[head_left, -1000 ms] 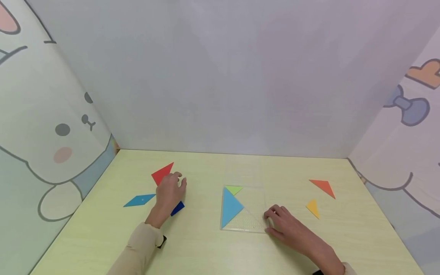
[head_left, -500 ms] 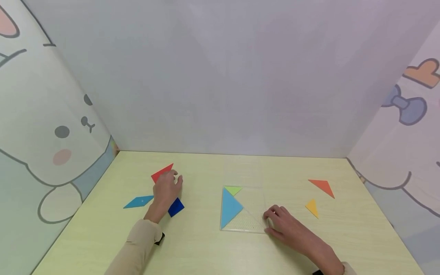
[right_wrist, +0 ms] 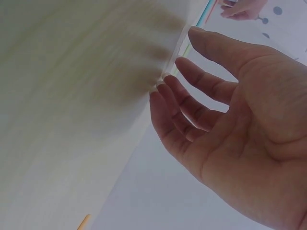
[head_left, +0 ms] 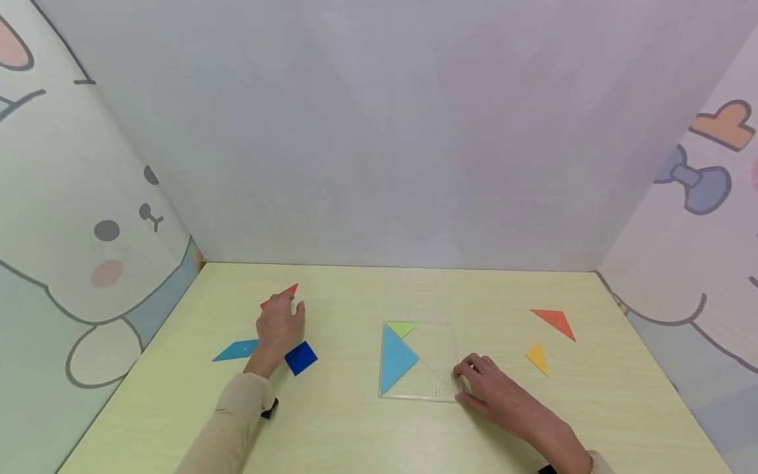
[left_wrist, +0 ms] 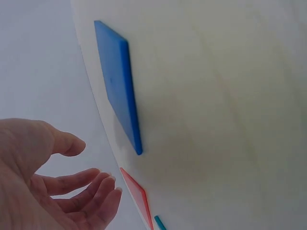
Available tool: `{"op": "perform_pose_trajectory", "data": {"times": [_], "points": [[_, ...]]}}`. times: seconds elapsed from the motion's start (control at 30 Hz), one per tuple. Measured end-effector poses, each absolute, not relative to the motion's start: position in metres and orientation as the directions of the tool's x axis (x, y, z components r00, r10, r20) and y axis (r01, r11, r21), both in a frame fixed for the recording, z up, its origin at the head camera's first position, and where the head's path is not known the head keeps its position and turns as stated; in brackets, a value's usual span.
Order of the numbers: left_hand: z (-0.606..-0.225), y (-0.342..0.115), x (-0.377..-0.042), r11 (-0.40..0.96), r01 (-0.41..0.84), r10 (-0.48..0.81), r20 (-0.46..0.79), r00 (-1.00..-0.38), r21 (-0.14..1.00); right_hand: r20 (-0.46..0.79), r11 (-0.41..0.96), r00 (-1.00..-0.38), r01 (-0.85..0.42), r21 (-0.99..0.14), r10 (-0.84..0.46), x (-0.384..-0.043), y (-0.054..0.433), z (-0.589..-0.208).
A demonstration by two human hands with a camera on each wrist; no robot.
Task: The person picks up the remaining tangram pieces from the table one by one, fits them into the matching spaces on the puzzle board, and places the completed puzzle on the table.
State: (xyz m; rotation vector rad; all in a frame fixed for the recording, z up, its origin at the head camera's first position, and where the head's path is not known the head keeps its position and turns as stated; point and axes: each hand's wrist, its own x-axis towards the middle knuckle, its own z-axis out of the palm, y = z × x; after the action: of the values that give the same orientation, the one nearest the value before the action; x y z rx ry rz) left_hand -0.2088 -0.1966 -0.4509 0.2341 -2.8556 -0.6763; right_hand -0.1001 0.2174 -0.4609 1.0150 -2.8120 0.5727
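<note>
My left hand (head_left: 279,326) hovers over the red triangle (head_left: 290,289) at the left, hiding much of it. In the left wrist view its fingers are loosely bent and thumb apart, nothing between them. A dark blue square (head_left: 301,358) lies right beside it, and a light blue parallelogram (head_left: 235,350) to its left is partly covered. My right hand (head_left: 497,395) has its relaxed fingertips at the right edge of a clear square tray (head_left: 420,398). Inside the tray lie a large light blue triangle (head_left: 397,359) and a small green triangle (head_left: 403,327).
To the right on the pale wooden table (head_left: 349,434) lie an orange-red triangle (head_left: 556,321) and a yellow triangle (head_left: 538,359). A faint clear panel extends behind the tray. A plain back wall (head_left: 391,164) and printed side walls enclose the table.
My left hand has shifted left and slightly back, covering more of the red triangle and parallelogram and uncovering the dark blue square. The right hand stays at the tray's edge.
</note>
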Motion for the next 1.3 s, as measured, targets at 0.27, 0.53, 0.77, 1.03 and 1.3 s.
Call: {"op": "perform_pose_trajectory", "data": {"times": [0.27,0.53,0.77,1.03,1.3], "points": [[-0.455,-0.205,-0.213,0.871,-0.132,-0.218,0.132,-0.967,0.473,0.215,0.709,-0.775,-0.631,-0.314,-0.594,-0.099,0.217,-0.461],[-0.461,-0.212,-0.223,0.87,-0.173,-0.247,0.105,-0.963,0.461,0.249,0.697,-0.758,-0.652,-0.298,-0.603,-0.1,0.218,-0.463],[-0.461,-0.215,-0.228,0.879,-0.196,-0.259,0.092,-0.961,0.435,0.245,0.697,-0.756,-0.654,-0.293,-0.607,-0.1,0.217,-0.464],[-0.457,-0.221,-0.229,0.882,-0.213,-0.262,0.062,-0.963,0.42,0.268,0.69,-0.745,-0.667,-0.282,-0.611,-0.101,0.217,-0.465],[-0.457,-0.227,-0.232,0.897,-0.236,-0.26,0.012,-0.966,0.374,0.283,0.689,-0.744,-0.668,-0.282,-0.606,-0.1,0.218,-0.466]]}}
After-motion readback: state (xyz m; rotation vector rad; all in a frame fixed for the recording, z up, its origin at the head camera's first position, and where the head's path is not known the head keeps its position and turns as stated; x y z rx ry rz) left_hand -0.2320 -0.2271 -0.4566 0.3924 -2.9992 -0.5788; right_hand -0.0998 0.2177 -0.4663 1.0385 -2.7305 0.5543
